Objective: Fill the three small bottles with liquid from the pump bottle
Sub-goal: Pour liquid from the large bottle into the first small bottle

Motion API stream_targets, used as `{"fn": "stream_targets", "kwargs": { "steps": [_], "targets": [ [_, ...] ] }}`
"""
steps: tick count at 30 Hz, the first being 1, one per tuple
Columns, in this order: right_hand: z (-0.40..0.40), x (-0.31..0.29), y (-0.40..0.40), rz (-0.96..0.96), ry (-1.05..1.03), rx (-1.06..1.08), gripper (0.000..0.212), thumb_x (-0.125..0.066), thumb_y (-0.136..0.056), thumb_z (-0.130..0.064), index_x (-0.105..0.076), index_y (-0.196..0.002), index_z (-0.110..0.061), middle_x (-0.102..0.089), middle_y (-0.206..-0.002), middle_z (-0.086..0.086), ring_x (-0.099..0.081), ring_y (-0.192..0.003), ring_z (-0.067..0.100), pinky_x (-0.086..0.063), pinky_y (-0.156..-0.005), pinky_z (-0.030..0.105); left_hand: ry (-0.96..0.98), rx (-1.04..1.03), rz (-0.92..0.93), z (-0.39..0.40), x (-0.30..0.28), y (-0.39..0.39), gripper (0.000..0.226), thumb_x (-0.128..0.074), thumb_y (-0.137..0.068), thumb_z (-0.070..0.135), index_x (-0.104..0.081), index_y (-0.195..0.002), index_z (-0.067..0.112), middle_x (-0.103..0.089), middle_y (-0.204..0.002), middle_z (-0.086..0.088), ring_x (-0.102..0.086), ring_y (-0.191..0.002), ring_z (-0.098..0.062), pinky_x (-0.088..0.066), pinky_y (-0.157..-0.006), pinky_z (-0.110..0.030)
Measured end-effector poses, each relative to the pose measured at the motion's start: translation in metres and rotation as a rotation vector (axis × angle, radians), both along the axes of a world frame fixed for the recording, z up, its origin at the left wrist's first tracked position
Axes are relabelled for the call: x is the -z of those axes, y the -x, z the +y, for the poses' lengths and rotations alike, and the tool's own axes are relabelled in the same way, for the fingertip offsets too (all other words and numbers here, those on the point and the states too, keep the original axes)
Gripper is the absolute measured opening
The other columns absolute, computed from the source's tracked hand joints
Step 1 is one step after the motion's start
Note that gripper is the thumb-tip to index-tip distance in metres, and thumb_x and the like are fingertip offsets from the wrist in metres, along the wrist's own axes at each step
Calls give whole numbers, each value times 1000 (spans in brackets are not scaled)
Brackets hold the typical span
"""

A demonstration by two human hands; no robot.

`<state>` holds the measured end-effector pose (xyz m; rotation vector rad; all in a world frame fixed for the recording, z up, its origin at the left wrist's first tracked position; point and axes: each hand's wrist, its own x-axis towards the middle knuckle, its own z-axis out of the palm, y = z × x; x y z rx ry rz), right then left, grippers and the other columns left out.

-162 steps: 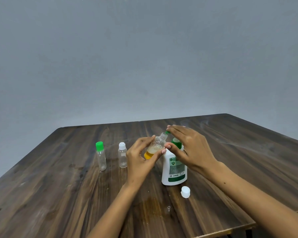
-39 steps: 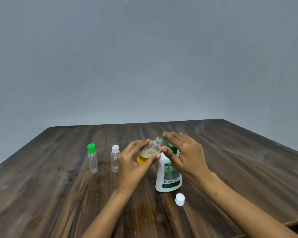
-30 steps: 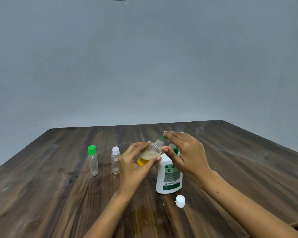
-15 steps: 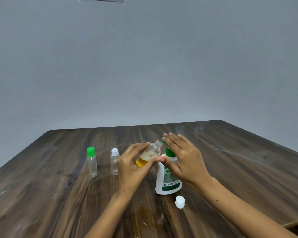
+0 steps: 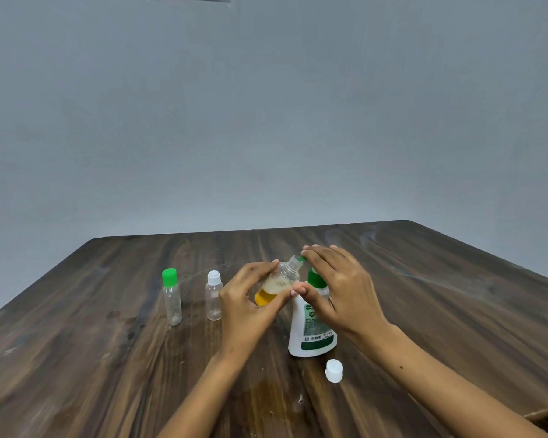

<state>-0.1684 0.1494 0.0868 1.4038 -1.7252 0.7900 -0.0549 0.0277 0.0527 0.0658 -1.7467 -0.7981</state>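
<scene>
Tilting between the left hand's curled fingers and thumb, the open bottle holds amber liquid, its neck at the pump's green spout beneath the right fingertips. The right hand lies over the pump bottle, fingers straight and slightly spread on the pump head. Past the left knuckles stand a white-capped bottle and a green-capped bottle, both upright. A loose cap lies on the table below the right wrist.

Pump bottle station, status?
Left hand grips tilted small bottle, part-filled amber. Right hand on pump bottle. Two capped bottles unfilled. Nothing blocking.
</scene>
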Motion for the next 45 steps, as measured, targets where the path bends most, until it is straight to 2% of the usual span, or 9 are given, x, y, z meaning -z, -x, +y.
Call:
{"fn": "stream_targets", "kwargs": {
  "steps": [3,6,9,16,20,28,32,38,45],
  "targets": [
    [2,-7,3,41,-38,-6,82,-19,-94,-67,-66,-114,-2,-66,-116,9,-61,-109,23,-35,-103,33,-3,-6,-6,-1,2,2,52,-74,-71,46,-71,-111,12,-68,-103,9,-63,-101,3,-48,-79,-6],
    [1,-2,4,47,-34,10,81,-20,-94,-67,-66,-114,-3,-66,-116,9,-62,-108,24,-43,-99,36,-3,-8,-2,-3,2,3,49,-78,-70,40,-71,-110,13,-68,-103,10,-63,-101,3,-49,-80,-6],
    [1,7,4,35,-4,19,77,-23,-94,-66,-66,-114,-4,-67,-116,9,-63,-106,24,-42,-97,37,10,-5,-2,-3,3,3,46,-79,-69,33,-69,-111,17,-66,-103,14,-62,-102,5,-49,-81,-6],
    [4,-9,6,78,-31,7,81,-19,-95,-66,-69,-111,-3,-68,-113,9,-64,-105,23,-39,-96,31,-3,-3,-1,-1,2,2,51,-76,-69,45,-71,-110,14,-67,-103,12,-64,-100,3,-49,-80,-7],
    [3,3,5,47,-9,4,76,-24,-95,-64,-69,-109,-4,-69,-111,8,-65,-101,23,-45,-91,30,1,0,-8,-1,2,2,50,-76,-70,45,-71,-110,14,-67,-104,12,-63,-101,3,-49,-80,-8],
    [1,-10,6,58,10,-4,76,-22,-96,-64,-71,-106,-6,-70,-107,6,-66,-100,21,-43,-92,29,-20,-13,17,-2,2,2,48,-81,-67,37,-73,-106,11,-69,-100,9,-66,-97,0,-49,-80,-9],
    [1,2,6,8,19,-38,75,-24,-95,-64,-69,-108,-6,-69,-109,5,-65,-101,22,-48,-90,33,-2,-7,-1,-1,2,2,48,-78,-69,39,-72,-109,12,-68,-102,10,-64,-100,1,-49,-80,-8],
    [3,-9,8,49,-3,-37,82,-18,-94,-67,-69,-111,-5,-68,-114,8,-63,-108,22,-38,-97,32,-12,-13,-3,0,2,2,47,-80,-68,36,-72,-108,14,-68,-101,12,-64,-99,2,-48,-79,-7],
    [1,4,7,-8,41,-38,76,-22,-95,-64,-69,-110,-6,-69,-112,6,-65,-103,23,-44,-92,33,-13,-10,-17,0,2,1,47,-80,-69,37,-71,-109,15,-68,-102,11,-64,-100,2,-49,-80,-8]
  ]
}}
